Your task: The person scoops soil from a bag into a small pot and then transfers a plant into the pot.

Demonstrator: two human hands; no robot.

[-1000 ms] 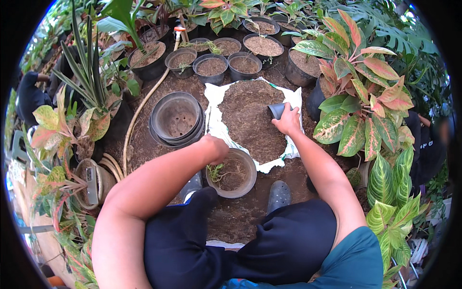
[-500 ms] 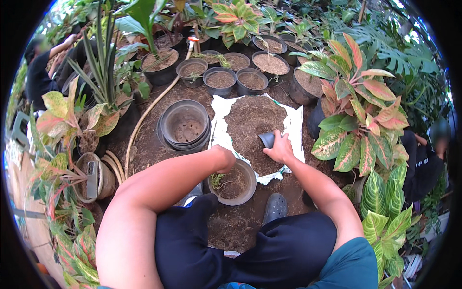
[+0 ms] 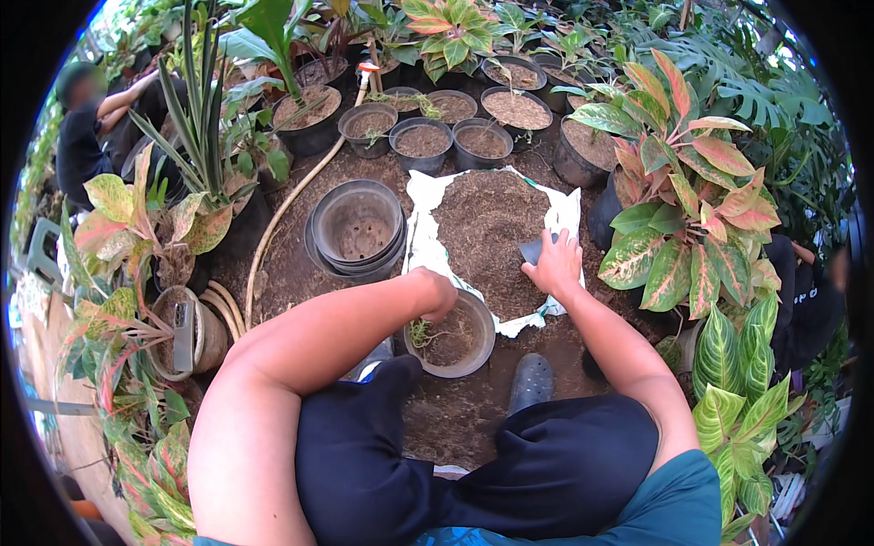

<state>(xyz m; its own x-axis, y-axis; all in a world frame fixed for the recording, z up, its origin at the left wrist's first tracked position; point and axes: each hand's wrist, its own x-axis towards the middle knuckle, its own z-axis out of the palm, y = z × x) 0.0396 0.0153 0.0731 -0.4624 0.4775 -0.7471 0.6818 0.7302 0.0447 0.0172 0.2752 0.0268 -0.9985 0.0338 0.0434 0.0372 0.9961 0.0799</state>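
My right hand (image 3: 555, 266) grips a small dark grey plastic cup (image 3: 529, 250), which is tilted against the loose brown soil (image 3: 487, 227) in an opened white sack (image 3: 566, 214). Between my feet stands a round grey plant pot (image 3: 490, 338) with some soil inside and a small green seedling (image 3: 420, 334) leaning by its left wall. Over this pot's far left rim, my left hand (image 3: 433, 293) is closed with the knuckles up. Its fingertips are hidden, so what they hold cannot be made out.
Stacked empty black pots (image 3: 357, 227) stand left of the sack. Soil-filled pots (image 3: 422, 141) line the far side. A hose (image 3: 273, 218) curves along the left. Broad-leaved plants (image 3: 678, 205) crowd the right. A phone (image 3: 184, 332) rests on a pot at left; other people (image 3: 86, 136) sit farther off.
The cup in my right hand has tipped and shifted slightly right over the soil. My left hand stays at the pot's rim. The whole view has shifted a little.
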